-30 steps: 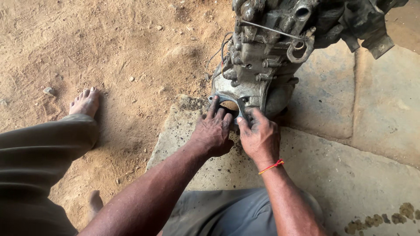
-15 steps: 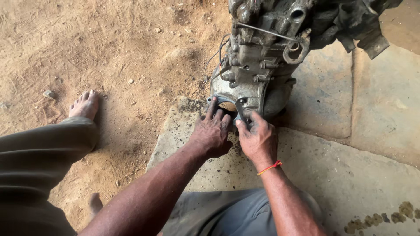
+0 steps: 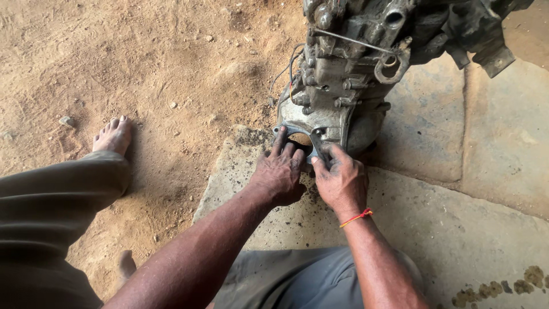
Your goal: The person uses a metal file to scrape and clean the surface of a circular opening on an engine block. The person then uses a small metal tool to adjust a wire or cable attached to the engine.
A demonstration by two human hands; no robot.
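Observation:
A greasy metal gearbox housing (image 3: 349, 68) stands on a stone slab (image 3: 434, 229) at the top middle of the head view. At its lower end is a flat metal flange plate (image 3: 293, 133) with a round hole. My left hand (image 3: 279, 171) presses its fingers on this plate. My right hand (image 3: 341, 178), with a red thread on the wrist, grips the plate's right edge with thumb and fingers. Both hands are dirty with grease.
Sandy dirt ground (image 3: 143, 68) with small stones lies to the left. My bare left foot (image 3: 113, 136) rests on it, my trouser leg (image 3: 51, 194) below. A wire loop and a ring lug (image 3: 390, 62) stick out of the housing. Dark spots stain the slab (image 3: 503, 286) at the lower right.
Both hands stay on the flange plate; they have shifted only slightly. The view has moved a little, nothing else differs.

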